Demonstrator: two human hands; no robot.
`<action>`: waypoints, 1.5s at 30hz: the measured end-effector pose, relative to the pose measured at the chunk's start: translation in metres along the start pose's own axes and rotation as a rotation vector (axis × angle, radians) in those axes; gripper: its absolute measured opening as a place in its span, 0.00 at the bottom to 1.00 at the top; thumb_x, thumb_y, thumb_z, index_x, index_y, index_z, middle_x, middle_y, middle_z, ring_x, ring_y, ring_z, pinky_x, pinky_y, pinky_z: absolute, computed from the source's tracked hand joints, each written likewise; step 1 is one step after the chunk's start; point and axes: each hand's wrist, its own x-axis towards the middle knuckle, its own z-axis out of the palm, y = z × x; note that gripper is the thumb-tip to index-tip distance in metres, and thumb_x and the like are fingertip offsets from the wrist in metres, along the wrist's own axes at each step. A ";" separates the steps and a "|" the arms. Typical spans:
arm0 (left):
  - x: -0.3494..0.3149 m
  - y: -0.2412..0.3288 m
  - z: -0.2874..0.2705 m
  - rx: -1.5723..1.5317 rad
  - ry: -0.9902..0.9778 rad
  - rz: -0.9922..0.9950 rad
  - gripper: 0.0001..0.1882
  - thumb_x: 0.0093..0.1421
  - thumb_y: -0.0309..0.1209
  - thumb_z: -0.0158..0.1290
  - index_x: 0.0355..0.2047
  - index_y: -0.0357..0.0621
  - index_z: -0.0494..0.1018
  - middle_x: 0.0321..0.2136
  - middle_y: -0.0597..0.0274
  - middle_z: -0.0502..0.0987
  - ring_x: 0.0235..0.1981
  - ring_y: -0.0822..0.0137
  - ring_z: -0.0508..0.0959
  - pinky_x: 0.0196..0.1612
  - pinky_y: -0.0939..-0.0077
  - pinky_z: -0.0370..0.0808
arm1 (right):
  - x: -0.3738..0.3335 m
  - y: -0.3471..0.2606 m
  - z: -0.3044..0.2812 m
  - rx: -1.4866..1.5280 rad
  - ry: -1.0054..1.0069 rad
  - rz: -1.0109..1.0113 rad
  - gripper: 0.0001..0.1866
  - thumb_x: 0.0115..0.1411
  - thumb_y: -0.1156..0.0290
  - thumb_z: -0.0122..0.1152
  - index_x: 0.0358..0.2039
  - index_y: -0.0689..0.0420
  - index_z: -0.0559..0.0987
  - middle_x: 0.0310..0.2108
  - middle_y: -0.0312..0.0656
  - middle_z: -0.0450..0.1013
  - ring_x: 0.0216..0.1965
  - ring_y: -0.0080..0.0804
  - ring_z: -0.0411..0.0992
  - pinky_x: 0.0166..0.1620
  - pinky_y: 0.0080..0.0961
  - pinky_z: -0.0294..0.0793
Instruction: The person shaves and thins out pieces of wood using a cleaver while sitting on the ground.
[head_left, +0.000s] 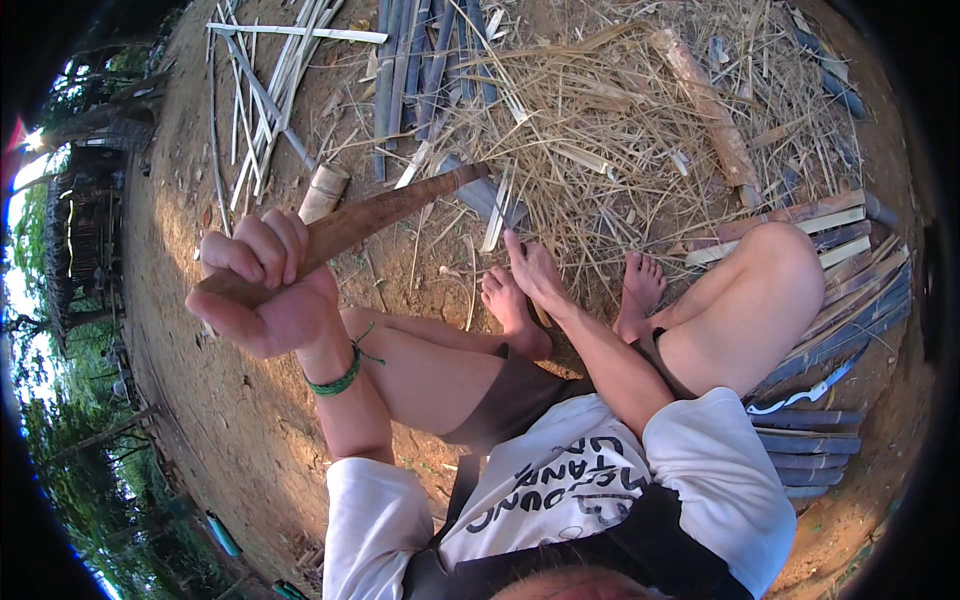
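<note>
Wooden club (385, 215) was reddish brown, darkening at its far tip. Wristband (335, 380) showed braided green. Shirt (570, 425) was white with black lettering; shorts (515, 395) were dark brown. Straw litter (560, 110) ran pale gold, log (708, 115) mottled orange-tan, thin strips (298, 33) cream, stacked slats (808, 445) slate blue-grey. Soil (265, 410) was orange-brown, sunlit in patches; foliage (85, 480) was green.
</note>
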 end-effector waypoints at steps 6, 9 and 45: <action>0.003 0.000 -0.009 -0.047 -0.008 -0.029 0.30 0.65 0.62 0.42 0.23 0.49 0.57 0.14 0.71 0.57 0.15 0.76 0.55 0.21 0.81 0.52 | -0.020 -0.041 0.012 0.077 -0.106 -0.407 0.35 0.66 0.39 0.45 0.21 0.61 0.75 0.13 0.44 0.69 0.17 0.37 0.70 0.24 0.39 0.66; 0.008 0.002 -0.012 -0.048 -0.040 -0.042 0.29 0.65 0.62 0.43 0.23 0.49 0.57 0.14 0.71 0.57 0.15 0.77 0.54 0.22 0.81 0.52 | -0.015 -0.023 0.016 0.128 -0.064 -0.356 0.33 0.67 0.42 0.46 0.19 0.60 0.73 0.11 0.39 0.67 0.14 0.32 0.68 0.20 0.36 0.63; 0.024 -0.016 0.029 -0.186 -0.652 -0.224 0.29 0.54 0.56 0.62 0.20 0.49 0.61 0.09 0.74 0.61 0.08 0.76 0.57 0.13 0.79 0.49 | -0.096 -0.125 -0.041 0.323 -0.187 -0.643 0.24 0.69 0.55 0.47 0.20 0.60 0.69 0.12 0.37 0.60 0.14 0.27 0.59 0.20 0.31 0.59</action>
